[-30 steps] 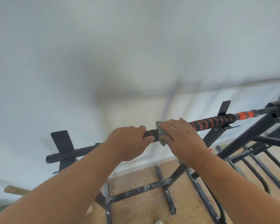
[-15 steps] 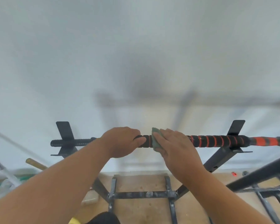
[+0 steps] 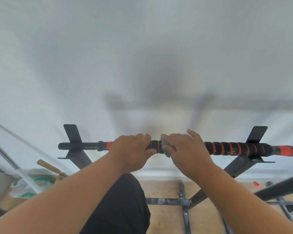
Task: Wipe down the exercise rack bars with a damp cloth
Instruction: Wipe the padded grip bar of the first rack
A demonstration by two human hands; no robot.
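A black bar (image 3: 232,148) with orange spiral bands lies level across two dark rack brackets, in front of a white wall. My left hand (image 3: 131,149) grips the bar left of its middle, fingers curled over the top. Just to the right, my right hand (image 3: 186,149) presses a grey-green cloth (image 3: 165,146) around the bar; only the cloth's left edge shows from under the fingers. The two hands are nearly touching.
The left bracket (image 3: 73,132) and right bracket (image 3: 256,135) rise above the bar. Dark frame tubes (image 3: 167,200) cross a wooden floor below. A white pole (image 3: 10,162), a wooden handle (image 3: 49,167) and a bag lie at lower left. A dark bar (image 3: 277,187) slants at right.
The view has swung left and down, so the bar now looks level. My right hand with the cloth has slid slightly right along the bar; the left hand keeps its grip.
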